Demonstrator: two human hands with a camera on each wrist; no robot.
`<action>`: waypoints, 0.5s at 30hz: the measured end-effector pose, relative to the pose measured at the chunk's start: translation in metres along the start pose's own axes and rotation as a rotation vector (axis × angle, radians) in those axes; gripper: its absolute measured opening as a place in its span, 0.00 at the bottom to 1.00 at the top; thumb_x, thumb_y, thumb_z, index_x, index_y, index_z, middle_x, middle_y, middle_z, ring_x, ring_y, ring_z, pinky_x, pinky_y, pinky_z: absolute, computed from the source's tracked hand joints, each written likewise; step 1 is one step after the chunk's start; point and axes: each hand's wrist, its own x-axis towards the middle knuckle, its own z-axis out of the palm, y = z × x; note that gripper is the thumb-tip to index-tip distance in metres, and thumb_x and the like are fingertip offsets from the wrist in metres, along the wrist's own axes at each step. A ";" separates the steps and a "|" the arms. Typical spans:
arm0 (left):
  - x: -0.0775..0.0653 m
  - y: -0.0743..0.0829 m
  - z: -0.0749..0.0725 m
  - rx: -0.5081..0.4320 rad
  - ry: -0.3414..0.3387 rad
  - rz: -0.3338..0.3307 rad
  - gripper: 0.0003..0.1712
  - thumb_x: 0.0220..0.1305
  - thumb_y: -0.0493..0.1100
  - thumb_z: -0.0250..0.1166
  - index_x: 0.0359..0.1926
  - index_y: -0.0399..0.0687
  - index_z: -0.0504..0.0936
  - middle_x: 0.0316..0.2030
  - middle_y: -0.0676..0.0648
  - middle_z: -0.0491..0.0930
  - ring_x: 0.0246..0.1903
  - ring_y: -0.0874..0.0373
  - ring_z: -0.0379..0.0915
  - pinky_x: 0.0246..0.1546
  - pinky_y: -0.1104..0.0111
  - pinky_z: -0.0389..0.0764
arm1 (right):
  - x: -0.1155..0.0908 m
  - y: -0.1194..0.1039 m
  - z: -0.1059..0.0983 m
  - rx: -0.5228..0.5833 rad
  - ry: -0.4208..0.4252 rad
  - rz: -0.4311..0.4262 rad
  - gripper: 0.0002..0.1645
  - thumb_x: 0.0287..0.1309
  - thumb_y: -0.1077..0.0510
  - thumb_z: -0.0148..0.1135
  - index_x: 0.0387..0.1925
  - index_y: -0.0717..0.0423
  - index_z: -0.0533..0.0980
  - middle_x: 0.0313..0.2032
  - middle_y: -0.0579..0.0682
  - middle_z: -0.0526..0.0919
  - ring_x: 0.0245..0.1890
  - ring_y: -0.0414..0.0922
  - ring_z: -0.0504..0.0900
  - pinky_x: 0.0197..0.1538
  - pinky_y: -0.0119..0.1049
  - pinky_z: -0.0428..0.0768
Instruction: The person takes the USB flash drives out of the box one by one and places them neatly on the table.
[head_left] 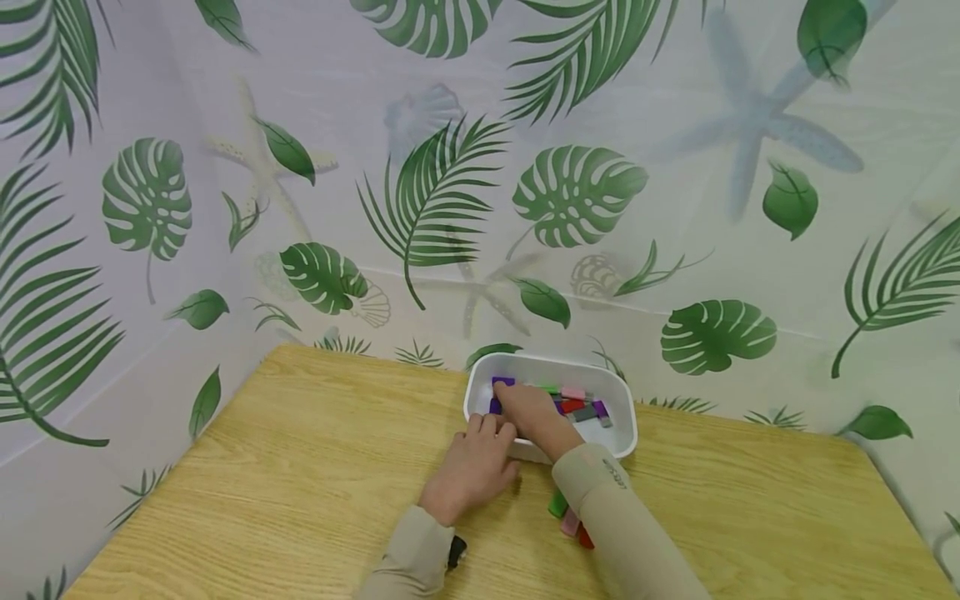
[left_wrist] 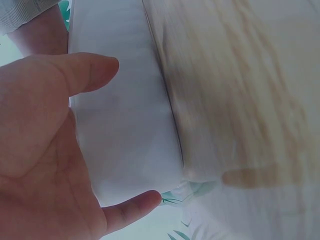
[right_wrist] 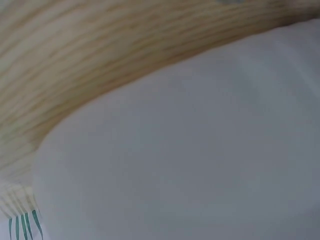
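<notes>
A white plastic bin (head_left: 551, 364) sits at the back of the table, with several USB flash drives in it. My left hand (head_left: 471, 467) is at its near left corner, fingers hooked over the rim. In the left wrist view the thumb (left_wrist: 95, 72) lies along the outside wall, while the middle fingers are hidden behind that wall. My right hand (head_left: 534, 414) reaches down inside, its fingertips at a purple flash drive (head_left: 495, 406) near the left end; I cannot tell whether they pinch it. The bin's outer wall (right_wrist: 175, 145) fills most of the right wrist view.
Red (head_left: 572, 405), grey (head_left: 583, 413) and pink (head_left: 573, 392) drives lie further right in the bin. Green (head_left: 557, 503), pink (head_left: 570, 522) and red (head_left: 586, 540) pieces lie on the wooden table (head_left: 337, 467) beside the right sleeve. A black object (head_left: 456, 552) shows by the left cuff. Leaf-printed cloth hangs behind.
</notes>
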 end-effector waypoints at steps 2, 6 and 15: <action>0.000 0.000 0.000 -0.002 0.000 0.002 0.16 0.69 0.51 0.61 0.51 0.47 0.74 0.54 0.44 0.73 0.53 0.49 0.65 0.44 0.56 0.78 | 0.000 0.000 0.000 -0.001 0.004 0.001 0.21 0.66 0.48 0.63 0.54 0.56 0.73 0.45 0.57 0.83 0.49 0.56 0.83 0.55 0.50 0.79; -0.001 0.001 -0.001 -0.002 0.010 0.006 0.16 0.68 0.50 0.61 0.51 0.47 0.74 0.53 0.43 0.73 0.53 0.49 0.65 0.44 0.55 0.78 | 0.000 -0.001 0.000 -0.013 0.010 0.006 0.24 0.66 0.48 0.63 0.56 0.57 0.72 0.46 0.58 0.83 0.49 0.57 0.82 0.55 0.51 0.79; -0.001 0.001 0.000 -0.005 0.008 -0.001 0.16 0.68 0.50 0.61 0.51 0.47 0.74 0.55 0.44 0.72 0.53 0.50 0.64 0.44 0.56 0.77 | -0.002 -0.002 -0.001 -0.063 0.014 -0.033 0.13 0.66 0.53 0.62 0.46 0.57 0.76 0.39 0.56 0.83 0.43 0.54 0.84 0.50 0.49 0.82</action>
